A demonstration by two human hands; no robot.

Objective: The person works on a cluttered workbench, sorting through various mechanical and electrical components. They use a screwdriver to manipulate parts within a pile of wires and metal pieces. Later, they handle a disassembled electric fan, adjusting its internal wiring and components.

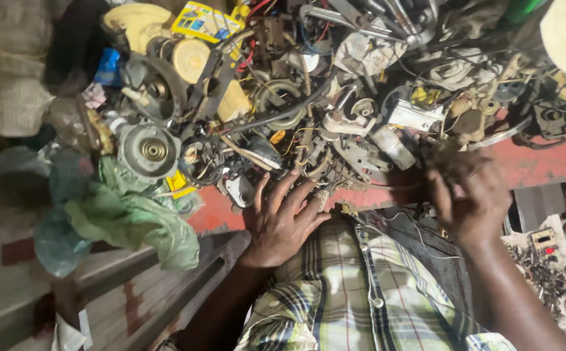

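Scrap parts (335, 123), motors and wires, lie heaped on the red desk (556, 162) before us. Our left hand (282, 218) rests open, fingers spread at the heap's edge; our right hand (468, 195) is blurred, grip unclear. Careful sifting seems wisest.

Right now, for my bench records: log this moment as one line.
left hand: open, fingers spread at edge of scrap parts pile | right hand: blurred, in pile, grip unclear | green plastic bag: left of the pile
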